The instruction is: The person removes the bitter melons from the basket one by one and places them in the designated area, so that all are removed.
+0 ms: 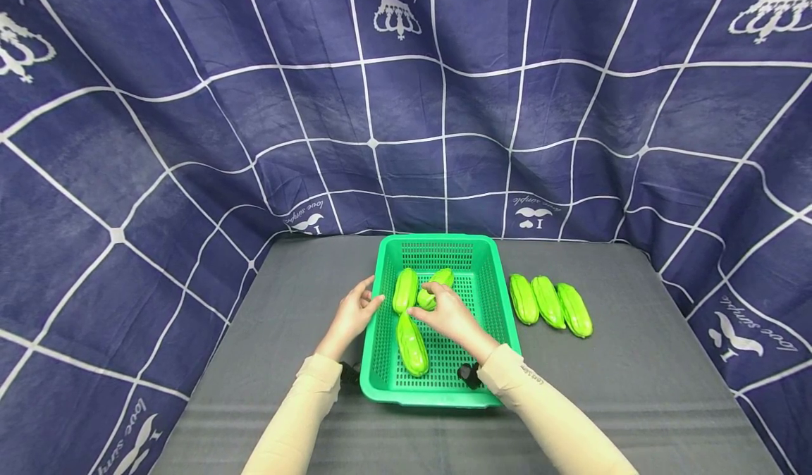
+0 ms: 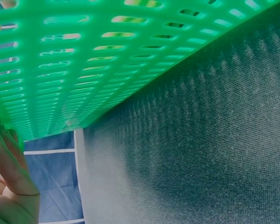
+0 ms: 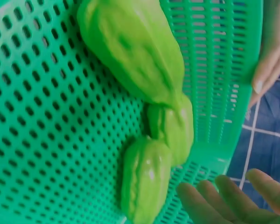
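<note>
A green perforated plastic basket [image 1: 434,399] stands on the grey table. Three glossy, ridged, light green vegetables lie inside it: a tapered front vegetable [image 1: 413,347], a back left vegetable [image 1: 405,291] and a back right vegetable [image 1: 442,276], partly hidden by fingers. My right hand [image 1: 449,314] is over the basket, fingers spread apart and holding nothing. In the right wrist view its fingertips [image 3: 206,189] show beside the nearest vegetable [image 3: 145,184]. My left hand [image 1: 357,311] is at the basket's left side, its fingers against the outer wall [image 2: 74,60] close to the rim.
Right of the basket, three more such vegetables [image 1: 549,302] lie side by side on the table [image 1: 609,390]. A blue curtain [image 1: 406,115] with white lines hangs behind the table and along both sides. Dark wrist devices [image 1: 469,375] sit under the sleeves.
</note>
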`<state>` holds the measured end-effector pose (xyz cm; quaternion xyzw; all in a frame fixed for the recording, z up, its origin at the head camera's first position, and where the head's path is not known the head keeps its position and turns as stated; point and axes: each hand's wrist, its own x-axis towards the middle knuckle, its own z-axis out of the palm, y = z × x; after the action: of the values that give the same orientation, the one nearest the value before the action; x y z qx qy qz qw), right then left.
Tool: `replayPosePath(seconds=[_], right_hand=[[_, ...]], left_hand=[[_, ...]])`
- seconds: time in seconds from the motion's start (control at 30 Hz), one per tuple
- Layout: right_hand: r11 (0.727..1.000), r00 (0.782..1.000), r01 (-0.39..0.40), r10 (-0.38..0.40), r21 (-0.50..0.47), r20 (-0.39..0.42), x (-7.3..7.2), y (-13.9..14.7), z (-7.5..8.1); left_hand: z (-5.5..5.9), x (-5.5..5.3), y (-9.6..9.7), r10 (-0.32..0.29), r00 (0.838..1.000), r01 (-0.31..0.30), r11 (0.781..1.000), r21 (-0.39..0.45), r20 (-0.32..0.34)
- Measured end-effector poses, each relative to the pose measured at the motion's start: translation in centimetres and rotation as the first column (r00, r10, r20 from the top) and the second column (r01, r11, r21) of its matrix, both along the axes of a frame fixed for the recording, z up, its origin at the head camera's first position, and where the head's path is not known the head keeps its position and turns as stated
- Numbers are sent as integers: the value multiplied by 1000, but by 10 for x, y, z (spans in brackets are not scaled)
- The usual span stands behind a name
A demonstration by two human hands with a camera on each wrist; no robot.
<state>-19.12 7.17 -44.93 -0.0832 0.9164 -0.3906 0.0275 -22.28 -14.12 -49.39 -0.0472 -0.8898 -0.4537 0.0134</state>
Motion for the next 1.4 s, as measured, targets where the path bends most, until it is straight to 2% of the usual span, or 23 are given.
replayPosePath(seconds=[0.23,0.6,0.93,1.13,1.4], right_hand=[[999,995,-31,27,41,95,0,-11,-12],[995,985,-51,36,83,170,1,-21,-23],[988,966,-107,77,111,247,8,-26,-26],[976,962,-152,109,157,251,9,-26,-30],[968,956,-171,118,185,270,7,-29,-35]], left_hand=[[0,0,0,0,1000,0,1000,-5,-1],[-1,-1,1,-5,1000,5,1000,8,-1],[-2,-1,1,-7,1000,7,1000,12,5],[-3,-1,1,-9,1000,9,1000,1,14],[-2,-1,0,6,1000,-6,1000,1,20]])
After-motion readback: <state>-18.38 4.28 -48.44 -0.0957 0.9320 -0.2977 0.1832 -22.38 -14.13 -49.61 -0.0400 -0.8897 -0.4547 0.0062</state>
